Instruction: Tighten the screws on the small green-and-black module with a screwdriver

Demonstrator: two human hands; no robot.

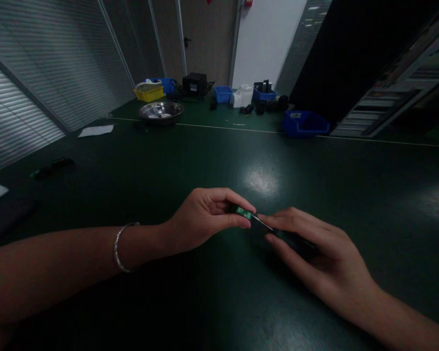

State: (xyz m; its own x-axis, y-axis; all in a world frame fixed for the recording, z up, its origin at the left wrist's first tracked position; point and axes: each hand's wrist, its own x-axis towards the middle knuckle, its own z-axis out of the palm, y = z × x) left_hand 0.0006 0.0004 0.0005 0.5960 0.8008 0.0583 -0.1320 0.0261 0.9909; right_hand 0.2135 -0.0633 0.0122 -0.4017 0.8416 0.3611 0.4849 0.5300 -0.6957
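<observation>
— What is held nearest the camera?
— A small green circuit board [244, 212] is pinched in the left hand [205, 217], above the dark green table [205, 156]. A thin dark tool [278, 233] is gripped by the right hand [314, 253], its tip touching the board.
— And beyond the board?
— A round steel bowl [161, 112] is seen far behind it, with a dark blue plastic bin [305, 123] well to the bowl's right.

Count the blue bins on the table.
4: one behind the yellow bin, one mid-back, one holding dark parts, and one nearest on the right. Clutter may hide more.
</observation>
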